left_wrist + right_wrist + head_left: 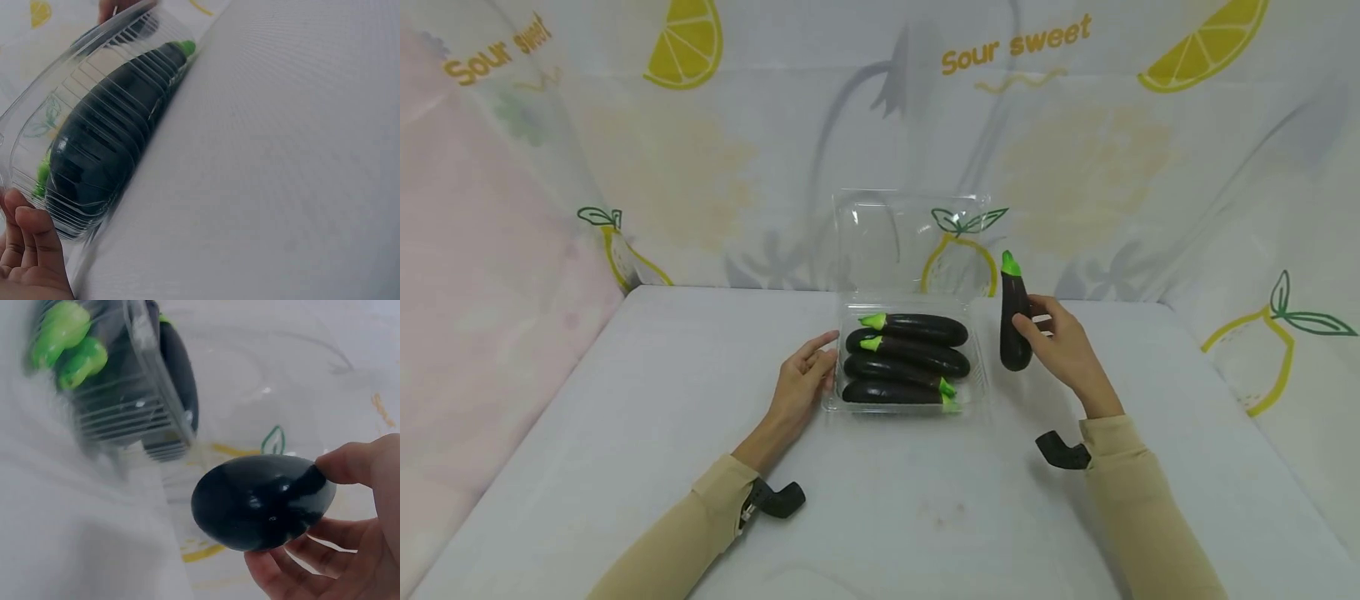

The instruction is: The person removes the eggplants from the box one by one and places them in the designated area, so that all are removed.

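Observation:
A clear plastic clamshell box (910, 408) sits on the table with its lid (887, 250) raised at the back. Several dark eggplants (917, 357) with green stems lie crosswise inside it, partly stacked. At the box's left edge, my left hand (801, 379) holds the rim with its fingertips; in the left wrist view the bent fingers (40, 231) meet the box's corner. My right hand (1060, 346) grips one more eggplant (1015, 321) to the right of the box, stem end up. In the right wrist view its rounded bottom (259, 503) faces the camera, between thumb and fingers.
A white cloth covers the table (625, 417). Behind it hangs a curtain (790, 150) printed with lemons and lettering. Black camera mounts (778, 500) are strapped to both wrists over beige sleeves (677, 542).

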A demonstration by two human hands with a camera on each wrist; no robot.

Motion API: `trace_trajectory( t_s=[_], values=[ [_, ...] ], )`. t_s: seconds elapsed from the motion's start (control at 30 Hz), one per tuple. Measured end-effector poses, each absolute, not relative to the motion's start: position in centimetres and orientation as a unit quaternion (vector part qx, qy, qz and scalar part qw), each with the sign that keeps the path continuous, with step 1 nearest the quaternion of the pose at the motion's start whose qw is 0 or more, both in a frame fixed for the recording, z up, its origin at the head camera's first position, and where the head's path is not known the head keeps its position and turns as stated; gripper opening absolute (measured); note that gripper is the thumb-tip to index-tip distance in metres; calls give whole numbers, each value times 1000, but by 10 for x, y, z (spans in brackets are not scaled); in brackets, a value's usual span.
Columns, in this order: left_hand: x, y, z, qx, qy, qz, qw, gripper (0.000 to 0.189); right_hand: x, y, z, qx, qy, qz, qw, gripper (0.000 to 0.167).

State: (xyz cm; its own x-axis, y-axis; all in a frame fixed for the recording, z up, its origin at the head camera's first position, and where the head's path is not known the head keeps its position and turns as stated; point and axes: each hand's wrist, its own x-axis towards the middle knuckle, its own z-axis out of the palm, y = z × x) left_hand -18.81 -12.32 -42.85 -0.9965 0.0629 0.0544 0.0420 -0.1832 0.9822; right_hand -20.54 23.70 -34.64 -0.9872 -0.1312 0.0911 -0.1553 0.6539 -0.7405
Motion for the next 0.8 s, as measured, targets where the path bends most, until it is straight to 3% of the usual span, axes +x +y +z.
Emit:
trace_trajectory(
  t_s=[0.33,0.8],
  values=[
    [-188,-123,-428,38,638,769,10,42,-214,246,-364,32,-904,423,-47,67],
    [-187,-124,-429,35,639,768,15,42,-219,245,-378,33,-913,392,-106,68]
  ],
)
